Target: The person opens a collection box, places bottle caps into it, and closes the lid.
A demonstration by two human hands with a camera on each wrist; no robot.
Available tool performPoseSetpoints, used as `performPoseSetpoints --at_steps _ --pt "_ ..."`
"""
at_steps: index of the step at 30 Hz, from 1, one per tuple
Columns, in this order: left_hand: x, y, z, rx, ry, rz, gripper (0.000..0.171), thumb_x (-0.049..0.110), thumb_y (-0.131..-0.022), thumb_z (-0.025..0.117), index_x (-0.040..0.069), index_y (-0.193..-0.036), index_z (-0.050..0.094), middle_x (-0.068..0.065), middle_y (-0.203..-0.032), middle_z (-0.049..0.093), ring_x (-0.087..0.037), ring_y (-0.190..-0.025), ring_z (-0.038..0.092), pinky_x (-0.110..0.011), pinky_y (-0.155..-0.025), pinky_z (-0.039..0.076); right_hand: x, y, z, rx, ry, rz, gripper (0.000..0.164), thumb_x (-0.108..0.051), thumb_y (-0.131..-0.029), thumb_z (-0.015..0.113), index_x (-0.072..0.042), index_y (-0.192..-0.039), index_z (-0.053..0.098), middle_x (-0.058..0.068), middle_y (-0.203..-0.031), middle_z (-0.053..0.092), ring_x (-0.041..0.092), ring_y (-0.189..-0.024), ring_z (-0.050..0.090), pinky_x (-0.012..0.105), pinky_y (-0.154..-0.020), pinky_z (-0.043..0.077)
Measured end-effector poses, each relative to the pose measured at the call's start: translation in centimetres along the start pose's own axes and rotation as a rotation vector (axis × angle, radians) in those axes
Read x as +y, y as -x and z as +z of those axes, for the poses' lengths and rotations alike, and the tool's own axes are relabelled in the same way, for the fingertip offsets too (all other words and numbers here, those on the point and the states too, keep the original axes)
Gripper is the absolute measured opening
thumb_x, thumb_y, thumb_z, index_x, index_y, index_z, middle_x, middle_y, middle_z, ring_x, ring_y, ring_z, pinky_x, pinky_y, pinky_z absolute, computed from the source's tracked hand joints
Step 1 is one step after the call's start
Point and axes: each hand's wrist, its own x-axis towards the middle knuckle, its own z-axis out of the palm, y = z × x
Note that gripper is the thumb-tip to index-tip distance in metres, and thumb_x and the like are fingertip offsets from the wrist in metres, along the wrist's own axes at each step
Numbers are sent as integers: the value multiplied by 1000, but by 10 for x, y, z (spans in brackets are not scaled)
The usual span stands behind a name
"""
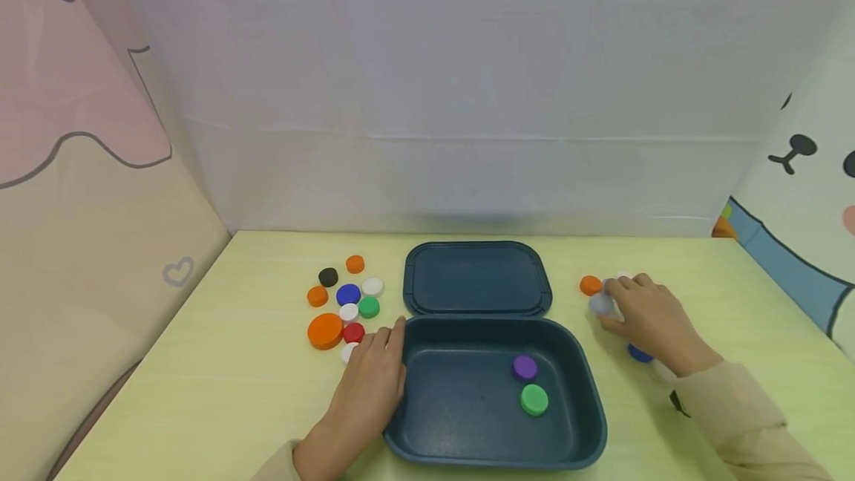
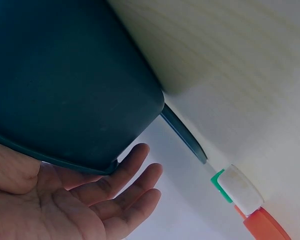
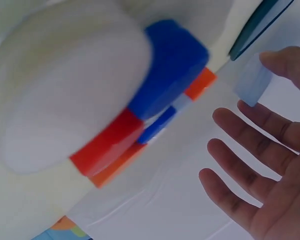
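Note:
A dark blue plastic box [image 1: 481,421] sits in front, with a purple bottle cap [image 1: 525,368] and a green cap [image 1: 534,400] inside. My left hand [image 1: 367,384] holds its left rim; in the left wrist view the thumb is hidden behind the box wall [image 2: 75,85], while other fingers spread loosely outside. To the right, my right hand [image 1: 644,318] pinches a pale translucent cap [image 3: 256,80] between thumb and index finger, the other fingers extended. Near that hand are an orange cap [image 1: 591,286] and a blue cap [image 1: 640,352], partly under the hand.
Behind the box lies its flat dark blue lid [image 1: 477,278]. Several mixed caps cluster left, including a large orange cap [image 1: 325,331] and a black cap [image 1: 328,277]. A large white cap [image 3: 70,90] and a red cap [image 3: 110,145] show beside the right hand.

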Motion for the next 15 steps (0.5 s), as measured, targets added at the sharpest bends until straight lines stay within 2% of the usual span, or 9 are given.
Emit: performPoseSetpoints --at_steps 7,15 --pt "-1 0 0 6 -3 5 56 16 -81 66 1 -130 45 -13 -110 58 -26 -96 54 -37 -86 48 -17 -1 -10 117 10 -68 35 -24 -65 77 -5 -87 58 9 -79 62 29 -76 55 40 -57 46" --pt "-1 1 0 15 -5 10 55 15 -81 66 1 -130 45 -13 -110 59 -26 -95 54 -37 -85 49 -42 -1 -21 206 12 -146 36 -22 -63 79 -7 -86 56 4 -76 59 23 -72 52 28 -52 38"
